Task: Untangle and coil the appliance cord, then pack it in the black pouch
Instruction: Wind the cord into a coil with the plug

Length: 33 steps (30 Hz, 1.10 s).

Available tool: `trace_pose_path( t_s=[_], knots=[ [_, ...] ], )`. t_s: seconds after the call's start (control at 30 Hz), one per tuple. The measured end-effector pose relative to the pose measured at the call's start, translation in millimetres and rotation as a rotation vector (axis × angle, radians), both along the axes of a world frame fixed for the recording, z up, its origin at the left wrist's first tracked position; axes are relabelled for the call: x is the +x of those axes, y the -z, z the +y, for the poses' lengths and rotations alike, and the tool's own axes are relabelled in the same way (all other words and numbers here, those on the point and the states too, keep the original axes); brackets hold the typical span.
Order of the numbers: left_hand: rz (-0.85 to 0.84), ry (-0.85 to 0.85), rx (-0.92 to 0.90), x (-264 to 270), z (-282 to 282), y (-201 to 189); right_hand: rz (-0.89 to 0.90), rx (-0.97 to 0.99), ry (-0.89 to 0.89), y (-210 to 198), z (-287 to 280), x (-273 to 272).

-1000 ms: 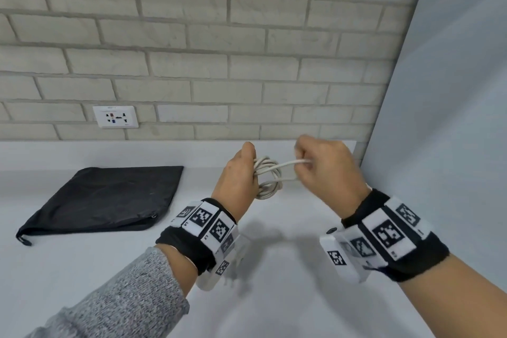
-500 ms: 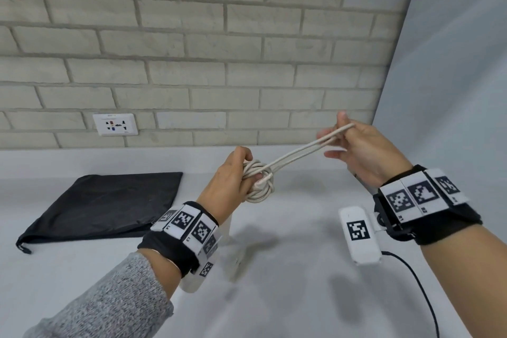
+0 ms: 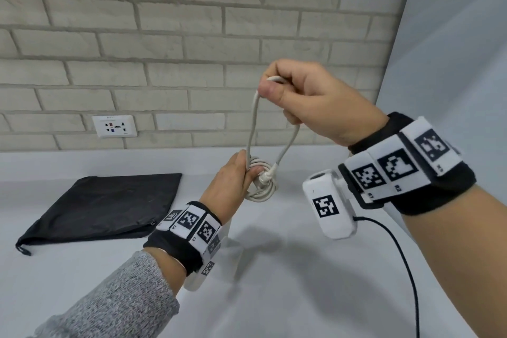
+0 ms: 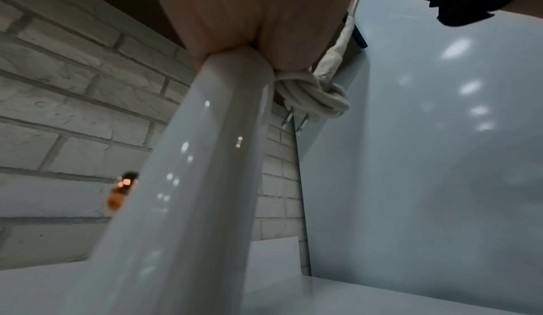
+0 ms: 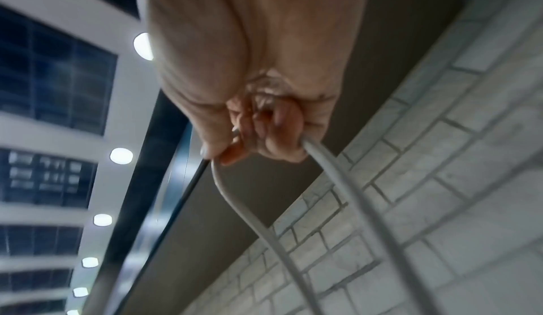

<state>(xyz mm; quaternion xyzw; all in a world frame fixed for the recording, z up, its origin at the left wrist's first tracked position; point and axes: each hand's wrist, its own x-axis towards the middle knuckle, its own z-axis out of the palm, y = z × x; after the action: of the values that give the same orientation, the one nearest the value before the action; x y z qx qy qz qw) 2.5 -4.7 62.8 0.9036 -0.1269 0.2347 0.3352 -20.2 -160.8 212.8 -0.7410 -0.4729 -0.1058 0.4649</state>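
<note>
A white appliance cord (image 3: 262,184) is bunched in a small coil above the counter, and my left hand (image 3: 233,181) grips that coil. A doubled loop of the cord (image 3: 253,123) rises from the coil to my right hand (image 3: 296,93), which pinches its top between thumb and curled fingers. In the left wrist view the coil (image 4: 314,94) shows under my palm with two metal plug prongs (image 4: 293,120) sticking out below it. The right wrist view shows two cord strands (image 5: 332,169) running down from my fist. The black pouch (image 3: 109,206) lies flat on the counter to the left.
A brick wall with a white socket plate (image 3: 114,126) stands behind the white counter (image 3: 301,282). A grey panel (image 3: 452,49) closes the right side. A thin black cable (image 3: 406,261) trails from my right wrist device across the counter.
My right hand has lifted from level with the coil, out to the right, then high above it, drawing a long loop of cord upward. My left hand keeps its grip on the coil.
</note>
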Motion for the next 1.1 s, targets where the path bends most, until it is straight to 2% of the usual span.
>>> trace_pose_path(
  t_s=[0.07, 0.13, 0.2, 0.27, 0.33, 0.43, 0.5, 0.57, 0.63, 0.73, 0.8, 0.83, 0.9, 0.97, 1.0, 1.1],
  knots=[
    [-0.006, 0.000, -0.005, -1.5, 1.1, 0.2, -0.080, 0.133, 0.084, 4.1, -1.4, 6.8],
    [-0.009, -0.017, 0.041, -3.5, 0.1, -0.4, -0.084, 0.257, 0.112, 13.9, -0.5, 12.3],
    [-0.020, -0.047, 0.120, -2.9, -2.2, 0.0, 0.039, 0.332, 0.042, 25.1, 10.2, 13.7],
    [-0.017, -0.087, 0.164, -1.4, -4.2, 0.4, 0.260, 0.383, -0.081, 30.5, 23.8, 11.1],
    [-0.016, -0.125, 0.152, 0.3, -3.9, 0.7, 0.340, 0.341, -0.123, 26.5, 27.4, 7.9],
    [-0.017, -0.140, 0.127, 1.0, -2.3, -0.6, 0.101, 0.255, -0.075, 18.3, 19.9, 5.2],
    [-0.007, -0.125, 0.131, 0.5, -3.4, -0.8, -0.057, 0.284, 0.015, 18.8, 16.2, 2.9],
    [-0.001, -0.128, 0.151, 0.4, -5.6, -1.0, -0.112, 0.310, 0.083, 24.4, 17.7, -0.1],
    [-0.001, -0.132, 0.182, 0.3, -8.4, -1.6, 0.033, 0.324, 0.056, 28.7, 23.7, -5.7],
    [0.004, -0.161, 0.170, -0.9, -10.5, -3.2, 0.583, 0.467, -0.153, 23.4, 33.3, -11.9],
    [-0.005, -0.183, 0.134, -1.2, -9.2, -3.6, 0.682, 0.527, -0.270, 22.6, 31.2, -10.4],
    [-0.004, -0.191, 0.115, -1.1, -8.1, -3.2, 0.679, 0.504, -0.303, 24.8, 28.9, -9.7],
    [-0.004, -0.209, 0.115, -0.3, -6.6, -1.7, 0.588, 0.327, -0.307, 33.3, 25.6, -9.6],
    [-0.017, -0.225, 0.150, 2.0, -4.7, 1.0, 0.470, 0.118, -0.257, 43.7, 22.8, -4.0],
    [-0.022, -0.229, 0.149, 2.4, -3.7, 1.7, 0.428, 0.073, -0.202, 46.0, 20.8, 0.8],
    [-0.013, -0.246, 0.129, 1.2, 2.4, 1.7, 0.388, 0.190, 0.051, 39.1, 10.1, 18.0]
  ],
)
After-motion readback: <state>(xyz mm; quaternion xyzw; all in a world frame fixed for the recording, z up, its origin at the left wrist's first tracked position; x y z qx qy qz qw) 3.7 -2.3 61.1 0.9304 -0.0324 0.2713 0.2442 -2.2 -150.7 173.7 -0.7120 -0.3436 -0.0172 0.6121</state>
